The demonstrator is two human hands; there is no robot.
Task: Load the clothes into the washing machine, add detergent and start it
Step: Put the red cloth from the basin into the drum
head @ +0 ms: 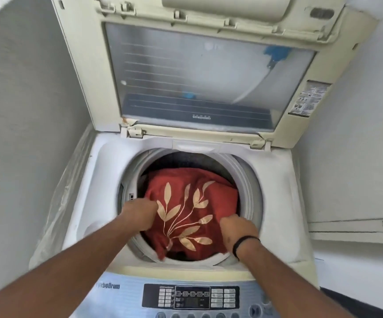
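Both hands (140,213) (237,228) gripping red cloth (186,210)

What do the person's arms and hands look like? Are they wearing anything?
Both arms are bare, with no sleeves in view. The left hand has nothing on it, and no gloves or rings show on either hand. Next to the right hand, a thin black band goes around the wrist.
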